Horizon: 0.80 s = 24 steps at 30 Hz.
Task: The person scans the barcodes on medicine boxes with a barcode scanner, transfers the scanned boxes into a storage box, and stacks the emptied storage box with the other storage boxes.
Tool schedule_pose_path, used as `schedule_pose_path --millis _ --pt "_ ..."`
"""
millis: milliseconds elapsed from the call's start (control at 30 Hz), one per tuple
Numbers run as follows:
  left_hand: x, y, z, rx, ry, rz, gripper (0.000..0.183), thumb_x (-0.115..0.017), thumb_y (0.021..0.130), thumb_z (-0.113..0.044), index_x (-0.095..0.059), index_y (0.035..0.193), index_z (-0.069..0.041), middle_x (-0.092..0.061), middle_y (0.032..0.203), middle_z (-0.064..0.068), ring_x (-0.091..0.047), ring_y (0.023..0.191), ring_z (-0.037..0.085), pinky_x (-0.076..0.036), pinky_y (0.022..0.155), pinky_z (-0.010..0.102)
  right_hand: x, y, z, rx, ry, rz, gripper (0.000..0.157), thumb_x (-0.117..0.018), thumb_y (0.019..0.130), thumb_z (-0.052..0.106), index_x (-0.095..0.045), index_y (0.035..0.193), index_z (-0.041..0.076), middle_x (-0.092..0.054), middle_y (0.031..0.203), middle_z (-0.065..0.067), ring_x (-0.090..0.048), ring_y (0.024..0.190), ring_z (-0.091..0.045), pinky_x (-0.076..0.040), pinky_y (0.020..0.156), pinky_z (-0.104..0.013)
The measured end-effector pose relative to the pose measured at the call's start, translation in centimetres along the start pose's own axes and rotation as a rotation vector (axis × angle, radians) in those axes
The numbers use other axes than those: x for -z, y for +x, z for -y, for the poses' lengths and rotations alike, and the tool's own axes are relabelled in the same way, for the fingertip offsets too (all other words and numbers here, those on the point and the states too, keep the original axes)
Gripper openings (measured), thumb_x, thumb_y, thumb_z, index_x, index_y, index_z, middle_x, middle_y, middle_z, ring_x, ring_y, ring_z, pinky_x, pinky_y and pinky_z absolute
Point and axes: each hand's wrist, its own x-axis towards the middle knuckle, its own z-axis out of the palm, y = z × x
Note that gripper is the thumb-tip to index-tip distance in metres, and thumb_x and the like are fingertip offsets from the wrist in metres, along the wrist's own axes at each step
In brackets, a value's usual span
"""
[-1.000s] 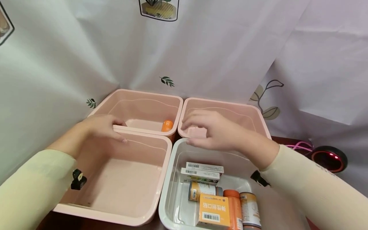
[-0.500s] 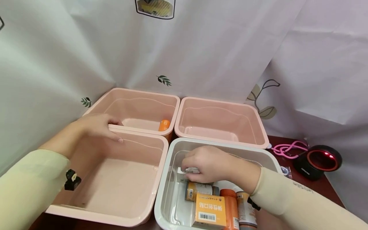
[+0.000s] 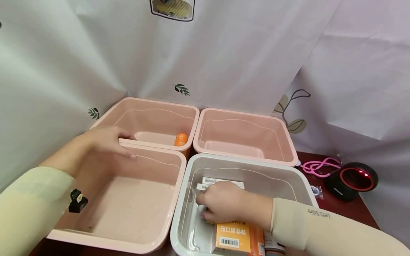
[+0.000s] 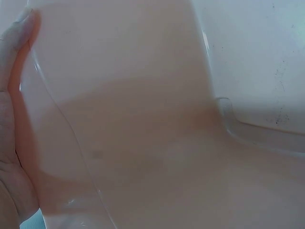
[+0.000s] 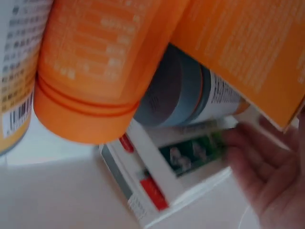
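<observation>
My left hand [image 3: 107,138] grips the touching rims of the two left pink bins, its thumb inside the front bin [image 3: 134,149]. My right hand [image 3: 224,202] reaches down into the grey bin [image 3: 179,213] over a lying bottle with a grey cap [image 5: 183,90]. In the right wrist view its blurred fingers [image 5: 243,157] are beside the bottle's far end and a white box with a green picture [image 5: 190,155]; whether they grip the bottle cannot be told. An orange adhesive bandage box [image 3: 232,234] and an orange bottle [image 5: 90,81] lie close by.
The back left pink bin [image 3: 144,101] holds an orange bottle [image 3: 181,139]. Another pink bin [image 3: 243,121] stands behind the grey one. To the right are a black scanner with red lights [image 3: 347,192] and a pink cord [image 3: 317,165] on the dark red table [image 3: 352,217].
My right hand has come down from above the back right pink bin into the grey bin, first over the white boxes, then nearer to me over the lying bottle. My left hand keeps its hold.
</observation>
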Motion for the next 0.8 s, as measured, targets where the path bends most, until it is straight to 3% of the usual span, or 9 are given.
schedule_pose_path --millis 167,433,633,800 --pt "-0.3 0.5 0.0 -0.014 -0.011 0.003 0.058 -0.092 0.077 -0.055 -0.078 0.12 -0.019 -0.073 0.104 -0.01 -0.064 0.095 0.012 -0.051 0.089 0.043 -0.5 -0.2 0.5 -0.227 0.161 0.129 0.03 -0.073 0.092 0.044 -0.057 0.075 0.025 -0.051 0.061 0.011 -0.05 0.057 -0.009 -0.044 0.054 -0.032" --pt "-0.4 1.1 -0.2 -0.031 0.002 0.003 0.058 -0.092 0.077 -0.055 -0.078 0.121 -0.019 -0.073 0.104 -0.009 -0.064 0.095 0.013 -0.051 0.089 0.044 -0.6 0.1 1.6 -0.421 0.231 0.222 0.025 -0.084 0.07 0.031 -0.062 0.082 0.024 -0.057 0.067 0.008 -0.054 0.06 -0.012 -0.046 0.054 -0.032" --pt "-0.4 1.2 -0.1 -0.041 0.007 -0.008 0.059 -0.092 0.077 -0.053 -0.078 0.121 -0.017 -0.073 0.106 -0.009 -0.064 0.096 0.013 -0.051 0.089 0.045 -0.8 0.8 2.2 -0.511 0.207 0.291 0.028 -0.089 0.068 0.027 -0.065 0.082 0.024 -0.059 0.068 0.007 -0.056 0.061 -0.013 -0.047 0.056 -0.034" --pt "-0.6 0.8 0.2 -0.048 0.006 -0.013 0.058 -0.092 0.077 -0.051 -0.077 0.121 -0.017 -0.072 0.106 -0.009 -0.063 0.096 0.013 -0.052 0.089 0.044 -1.1 1.4 2.6 -0.48 0.168 0.32 0.026 -0.091 0.075 0.025 -0.074 0.095 0.026 -0.063 0.077 0.01 -0.056 0.067 -0.011 -0.049 0.057 -0.034"
